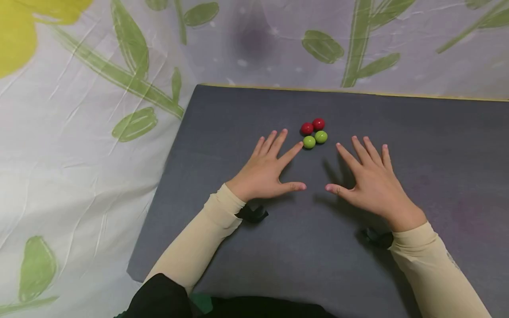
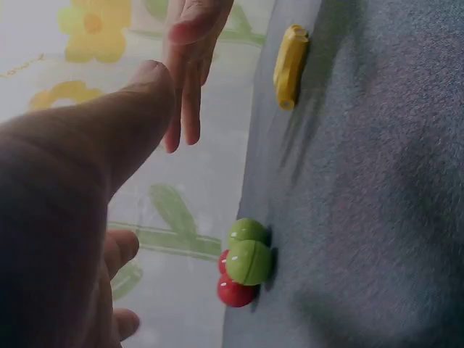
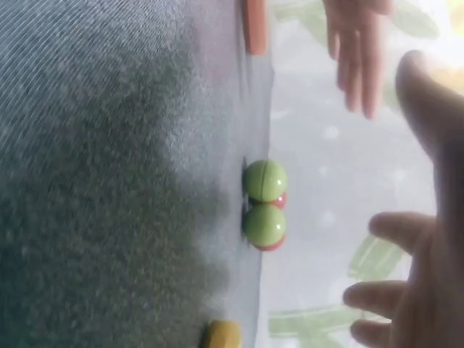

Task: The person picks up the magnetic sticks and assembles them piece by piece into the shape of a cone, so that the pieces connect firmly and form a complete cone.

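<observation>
Two glossy red balls and two glossy green balls sit clustered on a dark grey tabletop in the head view. A thin seam runs round a green ball in the left wrist view. My left hand, fingers spread, is to the left of the cluster, its index fingertip overlapping the edge of a green ball in the head view. On the other side my right hand spreads its fingers over the table, apart from the balls. Both hands hold nothing, thumbs pointing toward each other.
A yellow faceted piece lies on the table in the left wrist view, and an orange piece shows in the right wrist view; neither shows in the head view. Behind and left of the table hangs a flower-patterned sheet.
</observation>
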A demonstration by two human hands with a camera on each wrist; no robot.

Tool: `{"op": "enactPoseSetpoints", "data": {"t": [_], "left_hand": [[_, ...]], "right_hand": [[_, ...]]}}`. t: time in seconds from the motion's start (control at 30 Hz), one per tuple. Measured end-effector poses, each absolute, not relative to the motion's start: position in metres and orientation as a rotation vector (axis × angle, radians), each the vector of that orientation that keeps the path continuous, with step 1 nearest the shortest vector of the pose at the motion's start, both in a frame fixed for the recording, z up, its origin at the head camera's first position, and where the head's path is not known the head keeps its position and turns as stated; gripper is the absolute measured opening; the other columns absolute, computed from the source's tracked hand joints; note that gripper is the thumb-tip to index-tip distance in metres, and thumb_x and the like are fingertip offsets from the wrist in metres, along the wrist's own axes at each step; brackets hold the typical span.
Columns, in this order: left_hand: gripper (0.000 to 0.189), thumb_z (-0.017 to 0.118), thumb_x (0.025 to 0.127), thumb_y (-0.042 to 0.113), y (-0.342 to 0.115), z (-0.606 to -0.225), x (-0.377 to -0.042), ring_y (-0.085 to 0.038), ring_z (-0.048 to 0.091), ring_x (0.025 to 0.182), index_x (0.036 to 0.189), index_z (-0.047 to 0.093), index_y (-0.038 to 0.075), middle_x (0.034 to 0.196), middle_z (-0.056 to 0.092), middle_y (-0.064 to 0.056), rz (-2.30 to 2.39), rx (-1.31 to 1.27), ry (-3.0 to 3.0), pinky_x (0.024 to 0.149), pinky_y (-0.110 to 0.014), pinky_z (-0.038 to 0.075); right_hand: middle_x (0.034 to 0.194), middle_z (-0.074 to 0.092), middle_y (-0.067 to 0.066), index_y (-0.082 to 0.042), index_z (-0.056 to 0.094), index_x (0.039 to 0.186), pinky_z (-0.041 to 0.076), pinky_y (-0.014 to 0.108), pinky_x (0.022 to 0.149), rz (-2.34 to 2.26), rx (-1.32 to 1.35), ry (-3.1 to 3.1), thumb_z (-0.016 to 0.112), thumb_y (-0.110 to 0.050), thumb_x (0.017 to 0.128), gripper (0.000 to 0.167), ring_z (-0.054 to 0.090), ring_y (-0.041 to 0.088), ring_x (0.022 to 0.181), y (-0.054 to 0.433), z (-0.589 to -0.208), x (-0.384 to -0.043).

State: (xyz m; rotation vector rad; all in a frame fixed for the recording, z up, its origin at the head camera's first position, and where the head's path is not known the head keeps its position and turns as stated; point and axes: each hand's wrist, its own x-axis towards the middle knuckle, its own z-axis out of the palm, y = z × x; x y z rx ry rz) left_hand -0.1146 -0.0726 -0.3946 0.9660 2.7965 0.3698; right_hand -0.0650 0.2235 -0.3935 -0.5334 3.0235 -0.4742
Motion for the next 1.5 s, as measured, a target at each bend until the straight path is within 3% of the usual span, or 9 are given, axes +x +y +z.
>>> {"op": "enactPoseSetpoints", "data": {"t": [0.13, 0.23, 0.43, 0.6, 0.77, 1.03, 1.23, 1.5], "left_hand": [[0.100, 0.051, 0.091, 0.084, -0.066, -0.402, -0.119, -0.036, 0.015, 0.160, 0.169, 0.019, 0.031, 0.174, 0.013, -0.016, 0.400, 0.973, 2.783, 0.129, -0.055, 0.007], [0.095, 0.055, 0.094, 0.077, -0.059, -0.405, -0.125, -0.034, 0.027, 0.155, 0.169, 0.022, 0.028, 0.170, 0.024, -0.016, 0.434, 0.955, 2.789, 0.125, -0.054, 0.019], [0.075, 0.065, 0.102, 0.048, -0.042, -0.413, -0.144, -0.027, 0.044, 0.139, 0.165, 0.034, 0.021, 0.153, 0.047, -0.010, 0.604, 0.845, 2.837, 0.112, -0.044, 0.037], [0.068, 0.064, 0.105, 0.038, -0.027, -0.426, -0.159, -0.024, 0.051, 0.134, 0.164, 0.037, 0.018, 0.150, 0.051, -0.009, 0.668, 0.773, 2.818, 0.110, -0.040, 0.045], [0.061, 0.060, 0.107, 0.038, -0.016, -0.440, -0.163, -0.025, 0.054, 0.135, 0.161, 0.043, 0.014, 0.150, 0.053, -0.008, 0.585, 0.765, 2.836, 0.111, -0.041, 0.046], [0.040, 0.062, 0.107, 0.036, -0.017, -0.449, -0.160, -0.021, 0.061, 0.112, 0.140, 0.062, 0.014, 0.131, 0.067, -0.003, 0.666, 0.775, 2.900, 0.099, -0.037, 0.050], [0.040, 0.065, 0.105, 0.037, -0.018, -0.450, -0.149, -0.020, 0.059, 0.117, 0.138, 0.064, 0.013, 0.131, 0.066, -0.003, 0.759, 0.796, 2.834, 0.105, -0.036, 0.046], [0.042, 0.066, 0.104, 0.041, -0.012, -0.452, -0.137, -0.015, 0.059, 0.125, 0.138, 0.065, 0.017, 0.134, 0.065, 0.000, 0.807, 0.909, 2.725, 0.109, -0.034, 0.043]], "right_hand": [[0.168, 0.027, 0.029, -0.014, 0.037, 0.164, -0.005, 0.069, 0.123, -0.496, -0.499, 3.025, 0.078, -0.065, 0.086, 0.101, 0.017, 0.050, 0.157, 0.229, -0.397, -0.061], [0.161, 0.036, 0.032, -0.006, 0.049, 0.156, 0.009, 0.073, 0.120, -0.534, -0.477, 3.045, 0.085, -0.052, 0.085, 0.092, 0.030, 0.053, 0.151, 0.232, -0.399, -0.059], [0.136, 0.059, 0.029, 0.001, 0.062, 0.140, 0.034, 0.066, 0.095, -0.587, -0.449, 3.098, 0.086, -0.027, 0.088, 0.064, 0.054, 0.051, 0.124, 0.238, -0.406, -0.055], [0.117, 0.068, 0.028, 0.005, 0.066, 0.130, 0.049, 0.064, 0.083, -0.600, -0.530, 3.143, 0.080, -0.010, 0.089, 0.045, 0.066, 0.048, 0.103, 0.245, -0.415, -0.056], [0.112, 0.068, 0.028, 0.008, 0.068, 0.124, 0.051, 0.065, 0.084, -0.682, -0.537, 3.158, 0.078, 0.001, 0.088, 0.038, 0.066, 0.049, 0.100, 0.245, -0.423, -0.056], [0.097, 0.066, 0.022, 0.007, 0.074, 0.106, 0.053, 0.056, 0.076, -0.737, -0.580, 3.149, 0.076, 0.007, 0.088, 0.019, 0.065, 0.038, 0.086, 0.241, -0.427, -0.056], [0.091, 0.063, 0.019, 0.007, 0.075, 0.101, 0.053, 0.051, 0.075, -0.712, -0.634, 3.110, 0.075, 0.005, 0.087, 0.013, 0.061, 0.034, 0.082, 0.235, -0.425, -0.061], [0.099, 0.065, 0.023, 0.008, 0.074, 0.109, 0.056, 0.052, 0.076, -0.703, -0.576, 2.990, 0.072, -0.001, 0.091, 0.020, 0.065, 0.035, 0.083, 0.212, -0.417, -0.071]]}}
